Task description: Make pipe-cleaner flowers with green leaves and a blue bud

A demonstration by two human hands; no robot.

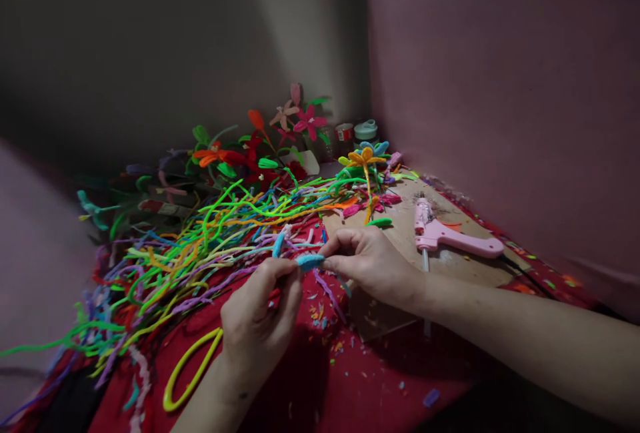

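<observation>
Between both hands is a short blue pipe-cleaner petal (310, 260), stretched level above the red cloth (300, 359). My left hand (263, 309) pinches its left end between thumb and finger. The right end sits in the pinch of my right hand (373, 263). Just behind the left fingertips stands another blue pipe-cleaner piece (279, 244) with a pale tip; whether it joins the held petal I cannot tell. A purple pipe cleaner (330, 296) lies just below the hands, among small coloured fuzz scraps.
A heap of loose pipe cleaners (215, 239) spreads across the left. At right, a pink glue gun (450, 238) rests on a cardboard sheet (390, 219). Pipe-cleaner flowers (310, 121) stand at the back, near a jar with a mint lid (366, 129). A yellow loop (173, 386) lies front left.
</observation>
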